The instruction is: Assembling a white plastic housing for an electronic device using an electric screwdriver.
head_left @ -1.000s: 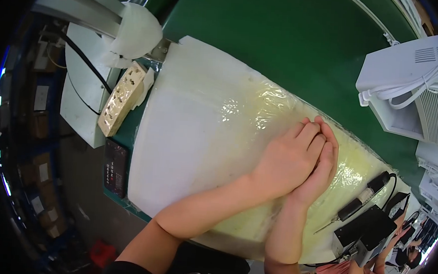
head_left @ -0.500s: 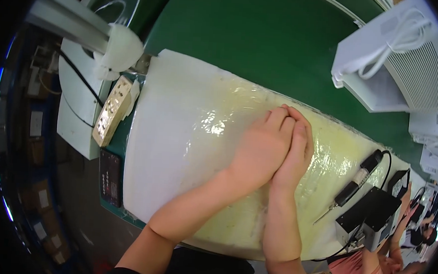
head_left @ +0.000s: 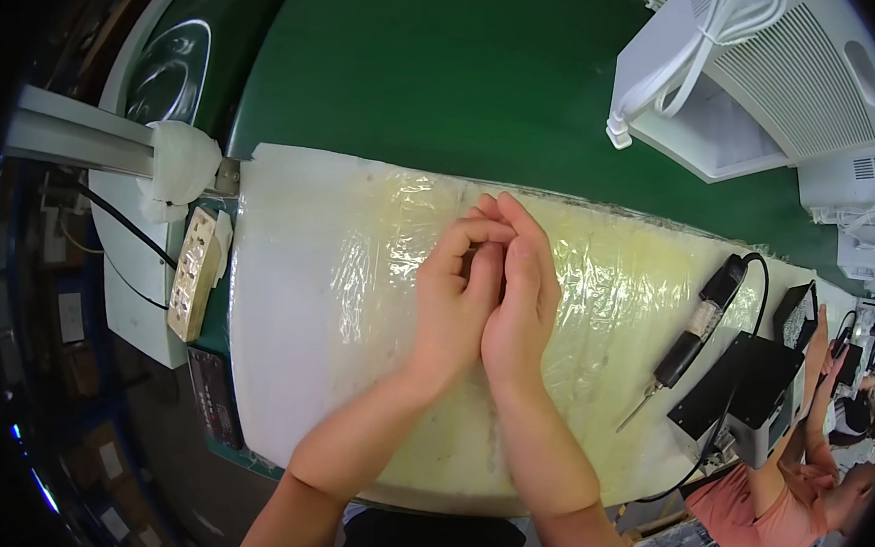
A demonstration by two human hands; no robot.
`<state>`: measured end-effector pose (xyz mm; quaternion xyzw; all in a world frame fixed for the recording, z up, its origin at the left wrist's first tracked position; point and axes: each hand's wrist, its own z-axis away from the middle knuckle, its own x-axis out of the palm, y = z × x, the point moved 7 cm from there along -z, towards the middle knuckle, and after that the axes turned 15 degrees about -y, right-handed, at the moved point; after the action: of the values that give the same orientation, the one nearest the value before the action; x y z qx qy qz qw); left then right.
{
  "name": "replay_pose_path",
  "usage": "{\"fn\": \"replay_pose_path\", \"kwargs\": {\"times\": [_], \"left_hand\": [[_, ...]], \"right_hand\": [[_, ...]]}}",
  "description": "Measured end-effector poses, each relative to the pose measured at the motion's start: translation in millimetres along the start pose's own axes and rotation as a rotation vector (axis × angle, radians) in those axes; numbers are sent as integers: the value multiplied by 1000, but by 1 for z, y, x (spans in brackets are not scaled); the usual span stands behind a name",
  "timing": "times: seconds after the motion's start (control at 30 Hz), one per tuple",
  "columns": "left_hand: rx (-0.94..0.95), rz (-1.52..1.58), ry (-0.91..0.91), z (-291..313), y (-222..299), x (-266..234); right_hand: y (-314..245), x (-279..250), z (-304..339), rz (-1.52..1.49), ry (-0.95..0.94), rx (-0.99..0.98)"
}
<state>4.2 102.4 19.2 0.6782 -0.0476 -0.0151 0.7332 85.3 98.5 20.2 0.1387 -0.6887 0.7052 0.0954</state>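
Note:
My left hand [head_left: 453, 300] and my right hand [head_left: 522, 297] are pressed side by side over the middle of a white foam pad [head_left: 296, 295] wrapped in clear plastic film. The left hand's fingers curl inward against the right hand's index finger. The right hand's fingers are stretched out and held together. I see nothing held in either hand. The pad lies on a green belt [head_left: 439, 83].
An electric screwdriver [head_left: 692, 332] with a black cable lies on the pad's right end, beside a black box [head_left: 741, 384]. A white appliance [head_left: 770, 83] with a coiled cord stands at the back right. A power strip [head_left: 192, 274] and a metal rail [head_left: 80, 133] are left. Another person [head_left: 795, 486] sits lower right.
Both hands lay flat and overlapping on the pad before. Now they are drawn together side by side, with the left fingers curled. The head view has shifted, showing more of the belt.

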Motion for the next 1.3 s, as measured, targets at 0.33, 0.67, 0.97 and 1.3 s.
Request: {"fn": "replay_pose_path", "kwargs": {"times": [0.33,0.67,0.97,1.3], "left_hand": [[186,1238,-520,-19,-12,9],[81,1598,-619,-8,20,28],[74,1648,-476,-12,19,24],[76,1693,-467,-12,18,21]], "right_hand": [[5,-10,-7,-626,25,-68],[5,20,-6,-873,-256,140],[1,22,-9,-828,-270,133],[3,26,-8,-859,-234,180]]}}
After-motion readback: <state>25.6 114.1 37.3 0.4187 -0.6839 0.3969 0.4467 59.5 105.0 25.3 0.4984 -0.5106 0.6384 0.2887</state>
